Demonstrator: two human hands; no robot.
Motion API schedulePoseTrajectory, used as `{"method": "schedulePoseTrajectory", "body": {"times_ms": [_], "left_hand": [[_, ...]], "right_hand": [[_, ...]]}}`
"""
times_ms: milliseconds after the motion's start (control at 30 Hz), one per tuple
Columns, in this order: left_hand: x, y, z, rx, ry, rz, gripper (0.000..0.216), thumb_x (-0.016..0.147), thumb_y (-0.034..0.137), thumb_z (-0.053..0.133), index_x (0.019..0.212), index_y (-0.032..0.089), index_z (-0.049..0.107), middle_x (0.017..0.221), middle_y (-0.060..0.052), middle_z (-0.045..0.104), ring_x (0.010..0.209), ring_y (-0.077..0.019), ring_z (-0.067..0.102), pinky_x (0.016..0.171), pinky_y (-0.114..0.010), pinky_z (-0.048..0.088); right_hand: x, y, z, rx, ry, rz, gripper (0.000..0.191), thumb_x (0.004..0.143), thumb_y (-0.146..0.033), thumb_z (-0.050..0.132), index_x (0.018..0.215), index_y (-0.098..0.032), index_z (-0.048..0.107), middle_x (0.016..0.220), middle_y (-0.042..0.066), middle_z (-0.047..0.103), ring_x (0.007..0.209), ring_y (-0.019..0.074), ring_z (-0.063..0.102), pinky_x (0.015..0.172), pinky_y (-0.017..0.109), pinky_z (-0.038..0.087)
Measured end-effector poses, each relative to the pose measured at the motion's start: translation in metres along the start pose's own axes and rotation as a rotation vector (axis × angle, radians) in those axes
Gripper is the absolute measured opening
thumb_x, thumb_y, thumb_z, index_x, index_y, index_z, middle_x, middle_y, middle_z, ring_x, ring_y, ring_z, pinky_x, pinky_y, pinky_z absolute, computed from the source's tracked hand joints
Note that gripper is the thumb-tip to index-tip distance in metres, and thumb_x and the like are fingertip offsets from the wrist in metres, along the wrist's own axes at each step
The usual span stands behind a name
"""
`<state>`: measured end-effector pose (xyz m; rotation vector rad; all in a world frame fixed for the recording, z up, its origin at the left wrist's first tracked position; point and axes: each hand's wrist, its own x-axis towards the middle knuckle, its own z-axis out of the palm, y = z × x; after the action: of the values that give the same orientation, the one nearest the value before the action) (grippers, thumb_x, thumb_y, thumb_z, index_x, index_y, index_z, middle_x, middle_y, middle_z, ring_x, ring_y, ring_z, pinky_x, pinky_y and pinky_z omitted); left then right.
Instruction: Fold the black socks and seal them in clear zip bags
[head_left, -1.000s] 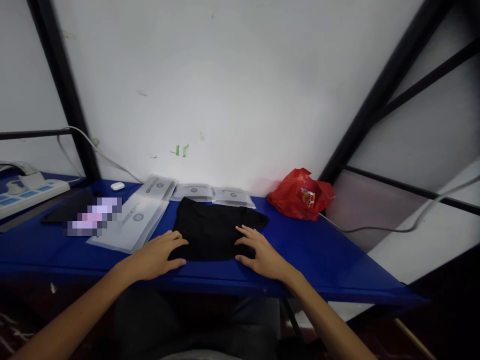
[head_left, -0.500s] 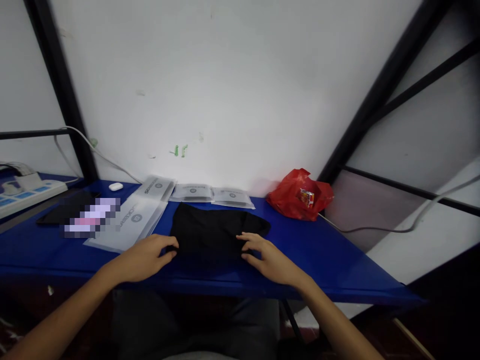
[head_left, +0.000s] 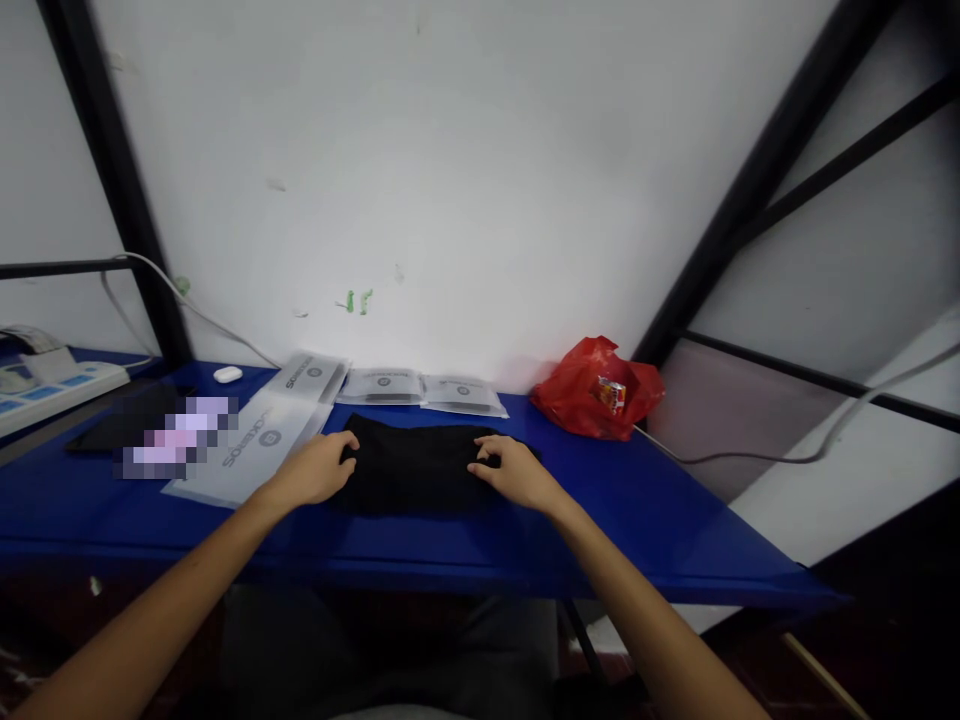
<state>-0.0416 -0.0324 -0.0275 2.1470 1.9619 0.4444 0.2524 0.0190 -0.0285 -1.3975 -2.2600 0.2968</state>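
The black cloth [head_left: 416,470] lies near the table's [head_left: 645,540] front edge. The left hand's [head_left: 319,470] fingers pinch its left edge; the right hand's [head_left: 517,475] pinch its right part. Uneven pulling could skew or crease it. Beyond lie printed plastic bags [head_left: 255,450], two smaller bags [head_left: 385,387] and a red bag [head_left: 571,395]; their contents are unclear.

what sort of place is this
Probably a dorm or similar small room: a blue desk against a white wall, flanked by black metal posts, with a power strip on it.
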Motion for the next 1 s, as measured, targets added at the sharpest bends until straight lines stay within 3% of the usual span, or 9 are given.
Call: {"method": "schedulePoseTrajectory", "body": {"times_ms": [133,300,400,467,533,667,767,867,1000], "left_hand": [[-0.003,0.008,0.009,0.208,0.004,-0.008,0.03,0.082,0.02,0.045,0.109,0.016,0.058,0.101,-0.011,0.063,0.098,-0.0261,0.057,0.076,-0.035,0.044],[-0.018,0.021,0.003,0.296,0.078,0.239,0.032,0.084,0.015,0.041,0.112,0.016,0.057,0.111,-0.01,0.057,0.104,-0.0237,0.051,0.086,-0.035,0.042],[-0.029,0.017,0.001,0.228,0.0,0.304,0.035,0.088,0.029,0.041,0.119,0.018,0.054,0.114,-0.008,0.057,0.105,-0.0234,0.051,0.088,-0.037,0.042],[-0.036,0.01,0.002,0.191,-0.065,0.299,0.043,0.087,0.039,0.043,0.123,0.019,0.051,0.12,-0.008,0.055,0.109,-0.0249,0.049,0.09,-0.038,0.041],[-0.041,0.005,0.003,0.173,-0.107,0.295,0.045,0.087,0.038,0.042,0.127,0.019,0.048,0.125,-0.008,0.052,0.114,-0.0249,0.047,0.092,-0.037,0.04],[-0.043,0.003,0.007,0.217,-0.095,0.311,0.041,0.084,0.017,0.038,0.123,0.018,0.05,0.126,-0.008,0.052,0.114,-0.0228,0.048,0.092,-0.036,0.039],[-0.042,0.007,0.009,0.279,-0.066,0.294,0.035,0.081,0.009,0.036,0.109,0.016,0.057,0.11,-0.01,0.06,0.104,-0.0238,0.053,0.087,-0.037,0.04],[-0.044,0.009,0.005,0.242,-0.034,0.274,0.028,0.083,0.013,0.035,0.096,0.017,0.059,0.095,-0.009,0.062,0.091,-0.023,0.057,0.081,-0.037,0.041],[-0.049,0.007,-0.013,0.023,-0.084,0.205,0.024,0.084,0.026,0.038,0.096,0.021,0.058,0.086,-0.004,0.062,0.081,-0.0201,0.057,0.072,-0.032,0.041]], "right_hand": [[0.0,0.008,0.021,-0.098,0.139,-0.05,0.015,0.067,-0.02,0.068,0.08,-0.02,0.059,0.11,0.009,0.063,0.111,0.0258,0.055,0.092,0.041,0.043],[-0.013,0.004,0.019,-0.149,0.247,-0.248,0.01,0.079,-0.019,0.056,0.087,-0.019,0.062,0.13,0.012,0.052,0.123,0.0253,0.045,0.104,0.048,0.032],[-0.024,0.002,0.008,-0.147,0.161,-0.317,0.02,0.083,-0.034,0.056,0.096,-0.021,0.064,0.134,0.011,0.049,0.128,0.0255,0.04,0.107,0.049,0.027],[-0.031,0.003,0.002,-0.166,0.031,-0.318,0.034,0.077,-0.044,0.062,0.102,-0.021,0.064,0.138,0.012,0.044,0.131,0.0284,0.035,0.108,0.052,0.025],[-0.036,0.006,-0.001,-0.183,-0.062,-0.291,0.041,0.073,-0.046,0.065,0.106,-0.021,0.064,0.14,0.012,0.041,0.133,0.0297,0.032,0.108,0.054,0.023],[-0.038,0.01,0.002,-0.187,-0.075,-0.274,0.025,0.079,-0.03,0.059,0.102,-0.023,0.065,0.138,0.009,0.045,0.133,0.0271,0.032,0.109,0.053,0.023],[-0.037,0.01,0.006,-0.156,-0.049,-0.296,0.02,0.081,-0.023,0.054,0.097,-0.023,0.066,0.134,0.008,0.05,0.131,0.0265,0.035,0.108,0.053,0.024],[-0.039,0.006,0.004,-0.114,-0.07,-0.279,0.018,0.081,-0.021,0.052,0.093,-0.021,0.067,0.131,0.009,0.053,0.13,0.0263,0.038,0.107,0.052,0.027],[-0.041,-0.005,-0.011,-0.01,-0.161,-0.229,0.018,0.082,-0.026,0.053,0.089,-0.019,0.068,0.128,0.009,0.055,0.126,0.0243,0.042,0.105,0.046,0.033]]}}
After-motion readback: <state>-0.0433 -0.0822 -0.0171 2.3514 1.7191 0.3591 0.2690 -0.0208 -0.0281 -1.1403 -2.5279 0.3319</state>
